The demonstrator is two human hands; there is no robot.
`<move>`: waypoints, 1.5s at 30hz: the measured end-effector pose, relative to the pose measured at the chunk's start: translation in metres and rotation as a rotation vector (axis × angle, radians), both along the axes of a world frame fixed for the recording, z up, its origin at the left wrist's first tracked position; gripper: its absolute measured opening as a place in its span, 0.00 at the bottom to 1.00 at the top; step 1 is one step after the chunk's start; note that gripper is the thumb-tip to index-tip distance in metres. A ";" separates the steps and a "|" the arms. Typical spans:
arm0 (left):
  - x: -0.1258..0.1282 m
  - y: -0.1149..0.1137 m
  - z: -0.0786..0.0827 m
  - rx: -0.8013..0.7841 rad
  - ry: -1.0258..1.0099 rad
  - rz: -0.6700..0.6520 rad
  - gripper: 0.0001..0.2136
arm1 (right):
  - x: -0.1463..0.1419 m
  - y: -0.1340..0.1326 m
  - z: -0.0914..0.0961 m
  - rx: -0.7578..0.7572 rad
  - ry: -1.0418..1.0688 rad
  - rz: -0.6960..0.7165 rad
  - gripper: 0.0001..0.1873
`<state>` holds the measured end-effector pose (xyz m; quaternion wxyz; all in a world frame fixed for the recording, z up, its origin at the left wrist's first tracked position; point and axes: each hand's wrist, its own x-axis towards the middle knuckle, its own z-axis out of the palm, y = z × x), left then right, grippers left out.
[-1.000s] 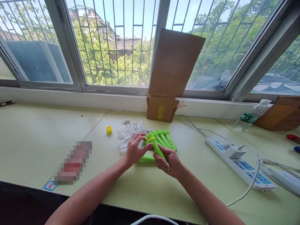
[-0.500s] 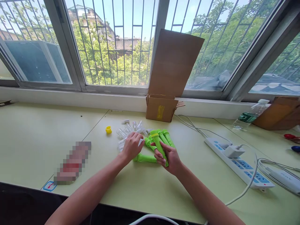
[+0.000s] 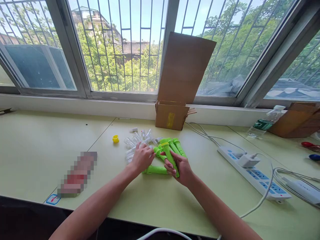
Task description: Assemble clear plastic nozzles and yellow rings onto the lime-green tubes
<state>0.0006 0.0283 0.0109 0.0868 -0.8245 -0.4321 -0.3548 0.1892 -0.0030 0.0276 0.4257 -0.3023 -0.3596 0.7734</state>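
My right hand (image 3: 182, 168) is wrapped round a bright green plastic flashlight-shaped tube (image 3: 170, 156). It is tilted, its wider ridged end up, with a yellow ring (image 3: 164, 144) near that end. My left hand (image 3: 143, 156) is closed, its fingers bent just left of the green pieces; what they hold, if anything, is hidden. Beyond it lies a pile of clear plastic caps (image 3: 129, 142), partly covered by the hand. Several more green tubes (image 3: 179, 146) lie behind my right hand, and another green tube (image 3: 156, 170) lies crosswise in front.
A small yellow ring-shaped part (image 3: 115, 139) lies left of the pile. An open cardboard box (image 3: 170, 116) stands at the windowsill. To the right are a power strip (image 3: 252, 173) with cables and a water bottle (image 3: 265, 123). A blurred-out object (image 3: 78, 175) lies at left.
My left hand has shifted slightly right and down, its fingertips nearer the green tubes. My right hand holds the green tube in almost the same place.
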 end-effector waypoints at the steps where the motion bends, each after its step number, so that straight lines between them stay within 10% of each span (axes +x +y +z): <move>1: 0.001 -0.002 0.000 -0.007 0.015 0.007 0.07 | 0.000 0.000 0.000 -0.001 0.001 0.005 0.18; 45: -0.001 -0.005 0.001 -0.364 0.175 0.195 0.07 | 0.001 0.001 -0.005 -0.017 0.083 0.030 0.16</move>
